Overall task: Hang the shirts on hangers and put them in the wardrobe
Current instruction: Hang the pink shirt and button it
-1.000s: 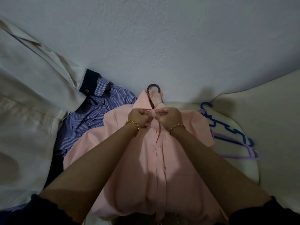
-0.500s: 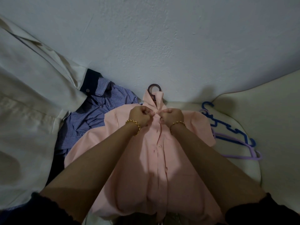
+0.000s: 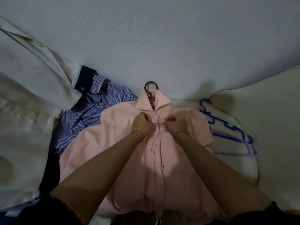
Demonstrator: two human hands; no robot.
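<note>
Both forearms reach forward from the lower corners and converge toward the middle, bare below dark sleeves [image 3: 32, 213] that end near the elbows. The left hand [image 3: 142, 121] and the right hand [image 3: 176, 121] sit knuckles-up, side by side and a little apart, with fingers curled inward toward each other. Each pinches the front of the pink shirt [image 3: 100, 140] at its button strip. A gold bead bracelet [image 3: 138, 132] circles each wrist.

A home — shirts [image 3: 100, 111] and plastic hangers [image 3: 235, 154] lie on cream upholstery [image 3: 267, 119].
</note>
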